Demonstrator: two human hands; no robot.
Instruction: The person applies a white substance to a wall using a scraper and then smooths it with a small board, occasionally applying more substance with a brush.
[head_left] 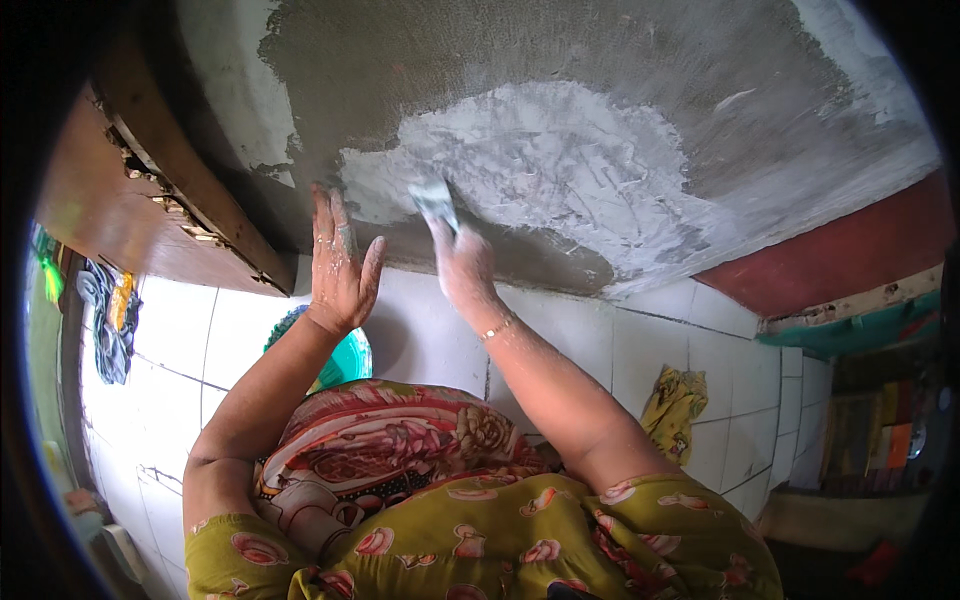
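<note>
Daylight floods in from the left, glaring off the white tiled floor (180, 330) until it washes out. The grey wall (420, 60) sits dimmer. Fisheye corners go black; edges bend and blur.

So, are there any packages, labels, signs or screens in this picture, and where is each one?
None can be made out.
Far right edge: blurred orange, yellow and green blocks, too unclear to call packages.
No sign or screen on the plastered wall, where the right hand holds a trowel and the left hand rests.
</note>
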